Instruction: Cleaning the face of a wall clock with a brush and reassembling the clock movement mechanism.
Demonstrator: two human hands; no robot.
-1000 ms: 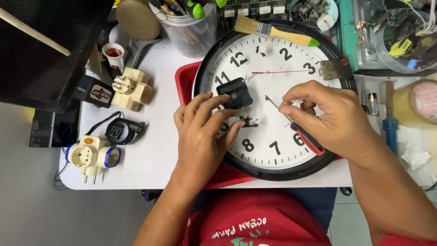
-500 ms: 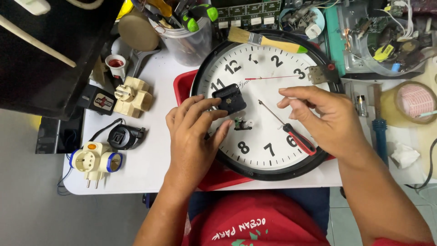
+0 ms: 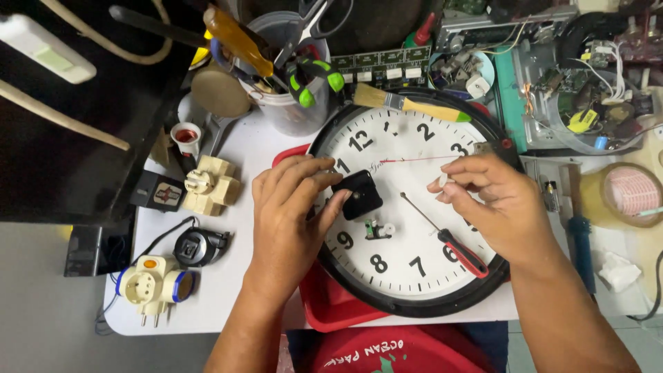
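A paintbrush (image 3: 407, 103), tool cup (image 3: 290, 103), cream plug adapters (image 3: 210, 185) and tape roll (image 3: 632, 193) crowd the table (image 3: 235, 290).

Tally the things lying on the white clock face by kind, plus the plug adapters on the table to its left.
Black square clock movement: 1
Red-handled screwdriver: 1
Yellow-handled paintbrush: 1
Thin red clock hand: 1
Cream multi-plug adapter: 1
Cream adapter with blue rims: 1
Total: 6

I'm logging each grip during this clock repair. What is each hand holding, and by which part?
Left hand pinches the black clock movement by its edge; right hand pinches a small white part at its fingertips.
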